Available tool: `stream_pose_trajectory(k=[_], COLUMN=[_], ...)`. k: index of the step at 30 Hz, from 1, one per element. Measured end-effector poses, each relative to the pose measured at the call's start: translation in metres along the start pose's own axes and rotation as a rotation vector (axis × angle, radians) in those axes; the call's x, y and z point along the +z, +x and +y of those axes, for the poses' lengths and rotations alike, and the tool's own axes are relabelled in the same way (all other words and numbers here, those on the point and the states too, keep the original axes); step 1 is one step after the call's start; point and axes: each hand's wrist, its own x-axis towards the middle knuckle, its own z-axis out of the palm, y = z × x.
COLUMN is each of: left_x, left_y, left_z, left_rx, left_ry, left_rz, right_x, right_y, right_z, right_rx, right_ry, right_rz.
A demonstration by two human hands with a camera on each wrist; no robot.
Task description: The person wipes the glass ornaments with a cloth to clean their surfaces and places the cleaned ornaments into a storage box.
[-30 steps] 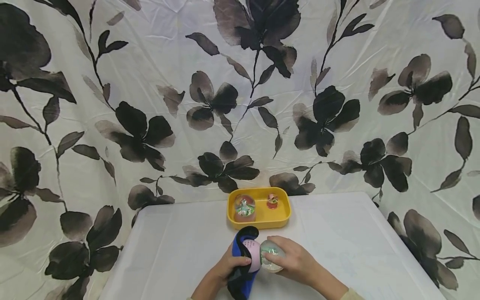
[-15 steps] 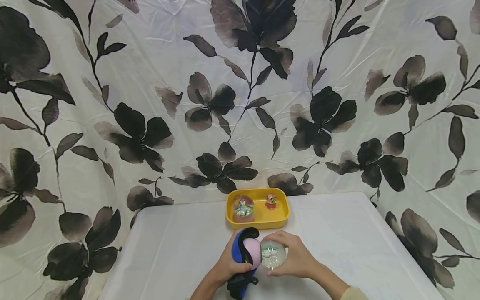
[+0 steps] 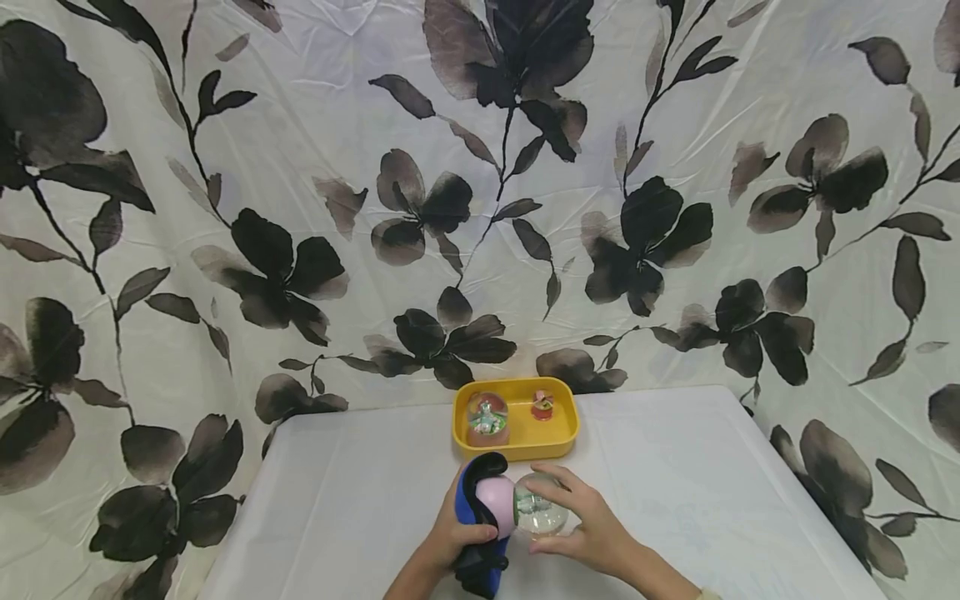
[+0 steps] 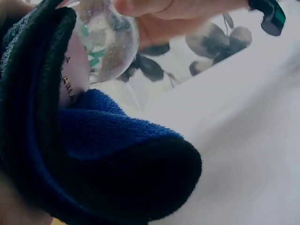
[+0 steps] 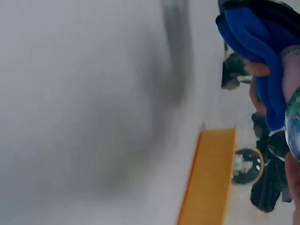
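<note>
A snow globe [image 3: 540, 510] with a clear ball and a pink base is held on its side, ball to the right, above the table. My left hand [image 3: 448, 533] grips its base through a blue cloth [image 4: 112, 131] with black edging, thumb over the front fold. Lettering shows on the pink base [image 4: 74, 75] in the left wrist view. With thumb below and fingers above, my right hand [image 3: 592, 523] holds the clear ball. Green and white bits show inside it. In the right wrist view the ball [image 5: 293, 123] is cut off by the frame's edge.
Behind the hands, a yellow tray [image 3: 517, 453] stands on the white-covered table [image 3: 675, 467]. It holds another snow globe [image 3: 487, 419] at left and a small red figurine [image 3: 543, 405] at right. A floral curtain [image 3: 480, 208] hangs behind the table.
The right hand has shifted its hold on the ball, its thumb dropping from the front to below and its fingers spreading. The snow globe and cloth have moved slightly left.
</note>
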Motion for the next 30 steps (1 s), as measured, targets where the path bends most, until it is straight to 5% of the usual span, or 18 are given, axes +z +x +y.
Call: stream_pose_trajectory(k=[2,5,7,9,13,18,22,26,30], left_x=[0.001,0.002,0.003,0.003,0.004,0.005,0.002,0.002,0.004], left_y=[-0.001,0.0,0.0,0.0,-0.002,-0.005,-0.007,-0.008,-0.007], left_z=[-0.001,-0.001,-0.002,-0.003,-0.006,-0.009,-0.007,-0.007,-0.008], left_rx=[0.007,0.054,0.087,0.106,0.044,-0.139,-0.181,-0.119,-0.095], left_ry=[0.004,0.066,0.115,0.136,0.091,-0.065,-0.115,-0.101,-0.083], left_rz=[0.024,0.047,0.043,0.027,0.037,0.111,0.114,0.109,0.132], right_x=[0.0,-0.003,-0.006,-0.007,0.001,0.016,0.023,0.026,0.023], right_y=[0.002,0.012,0.019,0.023,0.019,0.01,0.004,0.001,0.0], right_z=[-0.003,-0.01,-0.011,-0.011,-0.008,-0.005,0.001,0.008,0.008], right_rx=[0.151,0.494,0.684,0.776,0.69,0.264,-0.011,-0.033,0.201], right_ry=[0.208,0.521,0.599,0.609,0.492,0.102,-0.162,-0.118,0.201], right_rz=[0.027,0.026,-0.047,-0.134,-0.144,0.02,0.105,0.105,0.046])
